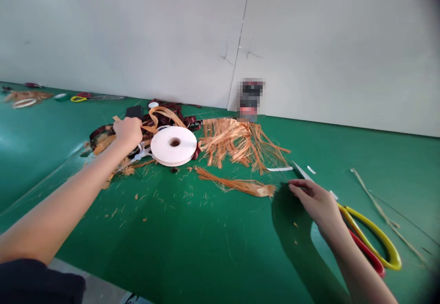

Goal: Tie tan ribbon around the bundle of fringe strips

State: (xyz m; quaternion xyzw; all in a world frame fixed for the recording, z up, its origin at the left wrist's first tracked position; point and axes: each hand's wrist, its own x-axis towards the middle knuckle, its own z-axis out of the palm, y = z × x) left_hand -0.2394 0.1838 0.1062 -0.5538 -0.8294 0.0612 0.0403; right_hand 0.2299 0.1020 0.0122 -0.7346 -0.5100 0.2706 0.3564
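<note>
Fingers (129,123) of the left hand (128,134) are found curled down on the tangled ribbon (163,117); any grip cannot be confirmed. Snagging is judged possible, by which the tape roll (173,146) just beside could be dragged into the raffia fringe (240,141). Fingers of the right hand (318,205) are held narrow near the scissors' blade (298,170); a cut could be caused by careless contact. Whether the scissors (373,244) are held cannot be told.
</note>
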